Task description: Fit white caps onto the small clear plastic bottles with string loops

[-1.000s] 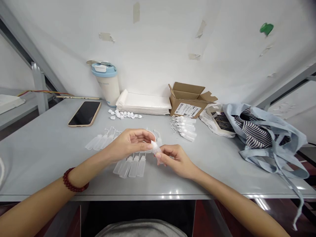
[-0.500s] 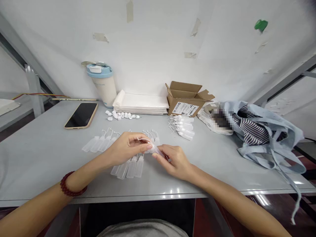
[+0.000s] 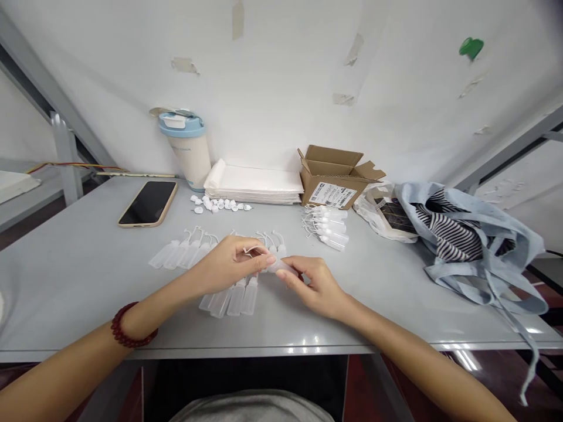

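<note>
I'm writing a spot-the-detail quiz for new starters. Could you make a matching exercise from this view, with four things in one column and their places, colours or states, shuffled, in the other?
Column one
1. Phone
2. Held bottle
3. Box
4. Caps

Column two
A. Brown, open at the top
B. White, in a loose cluster
C. Lying flat, black on top
D. Between the left hand and the right hand

Pairs: 1-C, 2-D, 3-A, 4-B
</note>
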The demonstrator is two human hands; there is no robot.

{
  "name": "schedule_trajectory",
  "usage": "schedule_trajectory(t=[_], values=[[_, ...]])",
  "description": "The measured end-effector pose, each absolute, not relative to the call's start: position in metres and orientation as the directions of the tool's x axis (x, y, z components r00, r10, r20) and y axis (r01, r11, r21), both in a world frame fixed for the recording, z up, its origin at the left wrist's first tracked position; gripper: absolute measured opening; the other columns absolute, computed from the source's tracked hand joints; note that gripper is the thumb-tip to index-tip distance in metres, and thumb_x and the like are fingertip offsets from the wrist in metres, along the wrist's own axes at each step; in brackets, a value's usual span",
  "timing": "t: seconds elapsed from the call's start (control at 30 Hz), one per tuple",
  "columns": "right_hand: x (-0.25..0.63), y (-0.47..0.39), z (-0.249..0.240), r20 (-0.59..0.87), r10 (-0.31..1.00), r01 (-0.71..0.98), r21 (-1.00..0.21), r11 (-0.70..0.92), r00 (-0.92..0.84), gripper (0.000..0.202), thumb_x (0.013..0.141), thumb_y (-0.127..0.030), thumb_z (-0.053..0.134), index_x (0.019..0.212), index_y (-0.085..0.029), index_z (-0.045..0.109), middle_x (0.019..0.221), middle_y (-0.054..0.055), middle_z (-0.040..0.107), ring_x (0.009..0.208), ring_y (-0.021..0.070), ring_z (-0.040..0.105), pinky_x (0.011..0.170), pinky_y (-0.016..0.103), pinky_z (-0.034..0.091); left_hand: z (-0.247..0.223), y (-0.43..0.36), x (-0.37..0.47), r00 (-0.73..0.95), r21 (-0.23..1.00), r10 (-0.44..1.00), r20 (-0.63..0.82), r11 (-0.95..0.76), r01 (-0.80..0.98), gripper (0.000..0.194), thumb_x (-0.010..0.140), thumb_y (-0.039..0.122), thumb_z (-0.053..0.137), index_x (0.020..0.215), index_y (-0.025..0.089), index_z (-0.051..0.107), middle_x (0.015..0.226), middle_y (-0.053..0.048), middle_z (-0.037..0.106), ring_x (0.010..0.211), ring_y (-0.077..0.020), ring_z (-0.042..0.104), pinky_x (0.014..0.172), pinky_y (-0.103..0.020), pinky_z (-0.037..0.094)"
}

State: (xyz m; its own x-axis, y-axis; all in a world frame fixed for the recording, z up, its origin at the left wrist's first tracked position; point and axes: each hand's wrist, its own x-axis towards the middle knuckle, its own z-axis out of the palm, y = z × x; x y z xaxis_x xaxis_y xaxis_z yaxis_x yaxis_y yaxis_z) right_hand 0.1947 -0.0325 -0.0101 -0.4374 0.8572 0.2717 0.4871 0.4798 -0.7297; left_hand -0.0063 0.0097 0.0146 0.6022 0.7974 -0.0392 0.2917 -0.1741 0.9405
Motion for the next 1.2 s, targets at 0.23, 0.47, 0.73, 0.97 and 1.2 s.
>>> schedule_trajectory(t=[0.23, 0.47, 0.73, 0.97, 1.2], values=[[0.2, -0.025, -0.026, 0.65, 0.636, 0.602, -0.328, 0.728, -0.416, 0.026, 0.091, -0.026, 0.05, 0.113, -0.013, 0.055, 0.072, 0.004, 0.058, 0.06, 0.0131, 0.051, 0.053, 0.024, 0.041, 0.013, 0.013, -0.006, 0.548, 0.956, 0.828, -0.12, -0.051, 0.288, 0.035, 0.085, 0.042, 0.057, 0.063, 0.015, 0.056, 0.054, 0.003, 0.054, 0.049, -0.0087, 0.052, 0.05, -0.02, 0.04], [0.2, -0.025, -0.026, 0.671, 0.612, 0.584, -0.318, 0.747, -0.418, 0.023, 0.092, -0.022, 0.048, 0.112, -0.013, 0.054, 0.071, 0.004, 0.057, 0.06, 0.0139, 0.051, 0.052, 0.024, 0.041, 0.009, 0.014, -0.006, 0.611, 0.966, 0.777, -0.149, -0.018, 0.259, 0.04, 0.087, 0.047, 0.052, 0.068, 0.014, 0.062, 0.054, 0.002, 0.055, 0.045, -0.0081, 0.05, 0.047, -0.021, 0.04], [0.2, -0.028, -0.013, 0.341, 0.876, 0.378, -0.803, 0.46, -0.343, 0.023, 0.093, -0.031, 0.046, 0.095, -0.015, 0.062, 0.074, 0.002, 0.059, 0.062, 0.0111, 0.048, 0.058, 0.025, 0.039, 0.009, 0.007, -0.004, 0.598, 0.943, 0.799, -0.06, -0.152, 0.297, 0.038, 0.088, 0.041, 0.052, 0.061, 0.015, 0.058, 0.054, 0.001, 0.056, 0.051, -0.01, 0.053, 0.051, -0.021, 0.042], [0.2, -0.023, -0.011, 0.022, 0.947, 0.075, -0.996, 0.048, -0.32, 0.034, 0.084, -0.048, 0.055, 0.084, -0.014, 0.061, 0.056, -0.005, 0.036, 0.049, 0.0073, 0.03, 0.047, 0.024, 0.023, 0.009, 0.004, -0.003, 0.604, 0.829, 0.776, 0.183, -0.452, 0.329, 0.031, 0.089, 0.031, 0.05, 0.064, 0.015, 0.059, 0.059, 0.0, 0.059, 0.056, -0.0105, 0.054, 0.055, -0.021, 0.041], [0.2, -0.018, -0.009, -0.067, 0.939, -0.036, -0.996, -0.084, -0.338, 0.044, 0.082, -0.051, 0.055, 0.057, -0.018, 0.04, 0.052, -0.007, 0.028, 0.044, 0.0056, 0.024, 0.042, 0.023, 0.019, 0.004, 0.005, -0.002, 0.615, 0.739, 0.736, 0.282, -0.576, 0.35, 0.022, 0.088, 0.033, 0.053, 0.081, 0.017, 0.067, 0.067, -0.001, 0.063, 0.062, -0.0127, 0.055, 0.059, -0.023, 0.042]])
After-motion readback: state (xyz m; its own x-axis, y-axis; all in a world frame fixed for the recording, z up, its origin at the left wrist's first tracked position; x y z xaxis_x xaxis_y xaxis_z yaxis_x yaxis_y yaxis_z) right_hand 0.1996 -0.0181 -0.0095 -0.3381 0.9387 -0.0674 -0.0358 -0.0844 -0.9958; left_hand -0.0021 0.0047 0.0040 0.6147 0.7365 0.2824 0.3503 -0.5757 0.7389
